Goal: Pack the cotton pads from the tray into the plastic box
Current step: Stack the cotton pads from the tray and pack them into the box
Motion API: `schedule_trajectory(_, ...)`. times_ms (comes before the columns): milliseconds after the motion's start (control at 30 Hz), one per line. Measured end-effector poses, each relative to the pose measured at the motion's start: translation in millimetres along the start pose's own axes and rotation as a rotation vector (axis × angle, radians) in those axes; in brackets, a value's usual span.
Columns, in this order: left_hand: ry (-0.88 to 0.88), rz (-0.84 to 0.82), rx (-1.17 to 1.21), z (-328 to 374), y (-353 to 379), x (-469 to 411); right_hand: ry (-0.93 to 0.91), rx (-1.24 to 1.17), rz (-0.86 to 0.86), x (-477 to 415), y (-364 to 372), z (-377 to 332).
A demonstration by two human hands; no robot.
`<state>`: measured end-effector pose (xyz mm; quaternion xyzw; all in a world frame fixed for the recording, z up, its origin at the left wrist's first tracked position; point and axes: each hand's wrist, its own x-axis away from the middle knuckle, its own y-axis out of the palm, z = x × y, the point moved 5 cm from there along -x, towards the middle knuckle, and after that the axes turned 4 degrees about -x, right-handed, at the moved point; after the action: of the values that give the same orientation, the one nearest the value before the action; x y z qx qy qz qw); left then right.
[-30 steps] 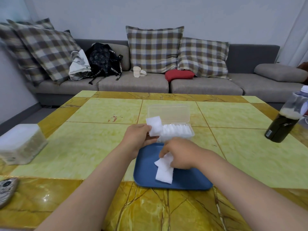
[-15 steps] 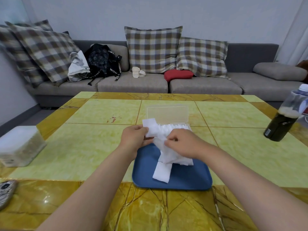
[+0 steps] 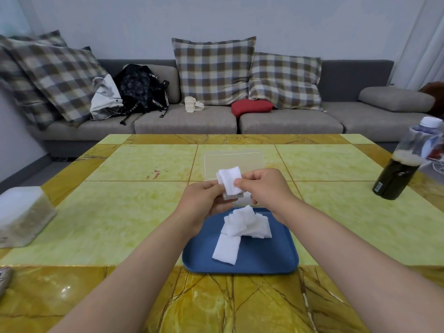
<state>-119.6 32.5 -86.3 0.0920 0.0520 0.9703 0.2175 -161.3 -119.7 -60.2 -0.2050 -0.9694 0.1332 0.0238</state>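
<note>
As left grip (image 3: 201,205) and right grip (image 3: 266,186) pinch stacked cotton pads (image 3: 229,181), a slack pinch may spill them; plastic box (image 3: 231,159) sits just farther.

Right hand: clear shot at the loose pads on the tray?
Likely yes. Loose pads lie uncovered on the tray below the right hand, nothing between. But it pinches held pads with the left hand, so must release first.
</note>
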Motion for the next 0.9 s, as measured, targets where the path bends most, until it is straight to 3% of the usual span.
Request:
schedule_trajectory(267, -0.011, 0.060, -0.025, -2, -2, 0, -0.011, -0.048, -0.013, 1, 0, -5)
schedule_trajectory(467, 0.011, 0.002, -0.020, 2, 3, 3, -0.058, 0.158, 0.087, 1, 0, -1)
schedule_trajectory(600, -0.015, -0.028, 0.070, 4, 7, 4, -0.241, 0.290, 0.194, 3, -4, -11)
schedule_trajectory(900, 0.121, 0.100, -0.108, 5, 0, 4, -0.227, 0.262, 0.069, 4, 5, -10)
